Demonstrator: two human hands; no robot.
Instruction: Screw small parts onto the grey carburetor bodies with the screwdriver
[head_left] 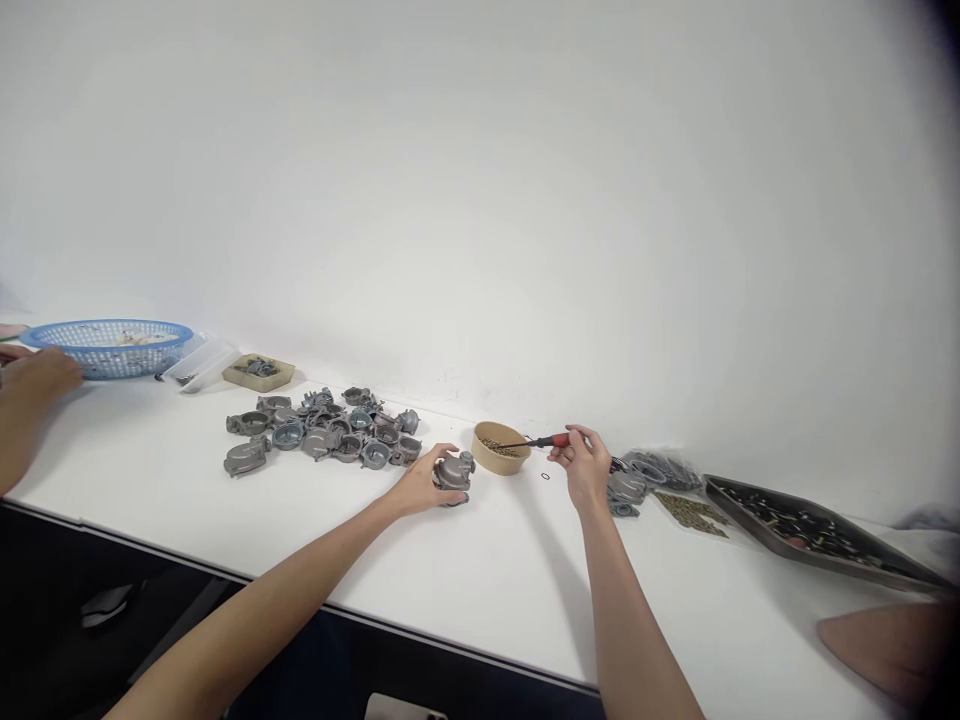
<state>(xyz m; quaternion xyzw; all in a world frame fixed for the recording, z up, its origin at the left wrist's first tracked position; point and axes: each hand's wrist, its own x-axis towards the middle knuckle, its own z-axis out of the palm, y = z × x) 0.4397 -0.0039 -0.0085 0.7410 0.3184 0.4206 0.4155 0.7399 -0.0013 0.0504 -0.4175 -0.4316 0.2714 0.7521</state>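
Observation:
My left hand (421, 485) grips a grey metal carburetor (454, 472) on the white table, thumb at its front and fingers behind. My right hand (586, 462) holds a screwdriver (559, 440) with a red and black handle. Its dark shaft points left, and the tip reaches into a round tan bowl (489, 460) among many small brass-coloured screws (501, 449). Whether a screw sits on the tip is too small to tell. A small dark ring (545, 477) lies between the bowl and my right wrist.
Several carburetors (319, 440) crowd the table at left, near a tan tray of parts (259, 373) and a blue basket (112, 350). Another person's hand (41, 380) is at far left. Rightward lie bagged parts (664, 468), small brass pieces (691, 513) and a dark tray (817, 535).

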